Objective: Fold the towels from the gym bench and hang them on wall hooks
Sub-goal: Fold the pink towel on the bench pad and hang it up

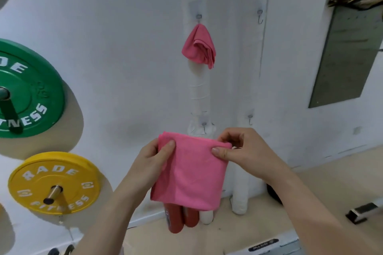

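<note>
I hold a folded pink towel (191,174) upright in front of the white wall. My left hand (154,157) pinches its top left corner, and my right hand (238,147) pinches its top right corner. Just above the towel's top edge sits a small metal wall hook (204,126). Higher up, a second pink towel (200,46) hangs bunched from another hook (199,16). Two bare hooks are to the right, one high (260,16) and one low (250,119).
A green weight plate (27,89) and a yellow weight plate (53,182) hang on pegs at the left. White wrapped pipes (200,93) run down the wall. Red cylinders (180,218) stand on the floor below the towel. A grey panel (348,47) is at the right.
</note>
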Demonstrator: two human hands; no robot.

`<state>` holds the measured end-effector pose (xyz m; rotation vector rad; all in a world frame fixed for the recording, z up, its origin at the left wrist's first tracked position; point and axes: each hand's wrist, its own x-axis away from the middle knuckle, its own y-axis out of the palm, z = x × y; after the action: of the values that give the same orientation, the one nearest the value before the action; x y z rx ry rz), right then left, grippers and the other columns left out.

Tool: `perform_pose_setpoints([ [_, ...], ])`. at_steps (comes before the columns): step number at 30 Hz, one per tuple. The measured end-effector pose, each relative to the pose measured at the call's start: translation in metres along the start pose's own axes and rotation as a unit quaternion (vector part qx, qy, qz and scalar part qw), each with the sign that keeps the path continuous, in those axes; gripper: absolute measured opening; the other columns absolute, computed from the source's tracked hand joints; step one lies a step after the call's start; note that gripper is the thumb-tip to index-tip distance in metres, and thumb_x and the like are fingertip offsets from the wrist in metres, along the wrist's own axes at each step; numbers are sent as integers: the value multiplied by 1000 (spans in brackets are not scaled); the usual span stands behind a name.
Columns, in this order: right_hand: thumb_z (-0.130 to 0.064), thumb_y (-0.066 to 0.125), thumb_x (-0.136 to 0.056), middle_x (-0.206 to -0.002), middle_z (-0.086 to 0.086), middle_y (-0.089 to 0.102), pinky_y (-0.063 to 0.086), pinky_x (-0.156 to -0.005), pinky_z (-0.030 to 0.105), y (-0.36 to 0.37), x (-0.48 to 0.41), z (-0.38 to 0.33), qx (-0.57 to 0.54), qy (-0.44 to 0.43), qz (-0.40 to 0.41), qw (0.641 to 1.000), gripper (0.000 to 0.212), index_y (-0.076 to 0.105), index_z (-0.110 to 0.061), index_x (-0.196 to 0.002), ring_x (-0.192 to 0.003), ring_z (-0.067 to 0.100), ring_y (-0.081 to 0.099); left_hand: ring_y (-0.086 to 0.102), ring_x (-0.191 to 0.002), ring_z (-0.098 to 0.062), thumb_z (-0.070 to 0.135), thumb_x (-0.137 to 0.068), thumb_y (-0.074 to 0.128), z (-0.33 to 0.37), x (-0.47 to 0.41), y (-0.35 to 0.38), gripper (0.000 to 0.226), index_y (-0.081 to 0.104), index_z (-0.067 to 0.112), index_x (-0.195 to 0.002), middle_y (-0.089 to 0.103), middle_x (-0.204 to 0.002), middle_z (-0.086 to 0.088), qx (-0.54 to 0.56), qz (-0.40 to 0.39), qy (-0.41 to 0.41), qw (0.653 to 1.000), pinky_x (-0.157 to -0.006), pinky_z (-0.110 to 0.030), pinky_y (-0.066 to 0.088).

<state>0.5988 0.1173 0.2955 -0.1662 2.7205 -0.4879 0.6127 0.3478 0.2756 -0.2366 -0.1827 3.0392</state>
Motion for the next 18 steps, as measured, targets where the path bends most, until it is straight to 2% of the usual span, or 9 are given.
perform_pose_setpoints([
  [3,-14,77,-79,-76,3,68,51,-72,30,-3,-37,18,-5,11,-4,1000,7,70,-12,-78,-72,13,60,61,-85,-8,42,-95,48,-5,-47,3,25,67,25,-95,70,-94,6,-33,58,47,997,-78,-27,46],
  [6,-24,75,-81,-86,5,70,53,-81,33,-13,-64,28,9,18,-46,999,9,71,-19,-86,-80,14,63,57,-81,1,39,-99,39,-2,-84,10,23,61,33,-91,64,-91,14,-44,73,63,994,-70,-17,43],
  [8,-24,72,-84,-94,7,70,53,-84,28,-20,-77,31,15,42,-108,993,13,70,-17,-95,-85,13,64,55,-78,1,39,-100,37,0,-106,14,23,58,35,-91,61,-86,17,-39,64,67,995,-69,-22,43],
  [10,-23,72,-85,-90,5,69,51,-82,24,-28,-90,34,24,60,-148,987,12,71,-17,-95,-84,13,63,54,-73,2,37,-100,37,2,-126,17,23,57,34,-90,59,-78,21,-46,47,88,994,-67,-22,43],
  [12,-26,74,-83,-82,4,65,48,-77,26,-35,-103,38,30,55,-141,988,13,72,-14,-87,-79,13,58,52,-67,6,35,-100,37,3,-145,20,22,56,32,-89,57,-71,25,-60,40,110,991,-63,-16,42],
  [15,-30,77,-75,-73,9,63,47,-73,29,-55,-122,41,19,38,-78,996,27,71,-4,-77,-72,13,57,49,-64,-3,37,-100,36,7,-170,28,23,54,30,-88,51,-64,22,-66,69,111,989,-57,-27,44],
  [18,-24,79,-76,-73,23,65,48,-72,34,-75,-140,38,19,7,-50,999,25,70,-1,-73,-70,17,59,47,-66,-10,36,-101,35,13,-193,39,24,54,28,-87,49,-65,18,-63,99,118,986,-56,-30,43],
])
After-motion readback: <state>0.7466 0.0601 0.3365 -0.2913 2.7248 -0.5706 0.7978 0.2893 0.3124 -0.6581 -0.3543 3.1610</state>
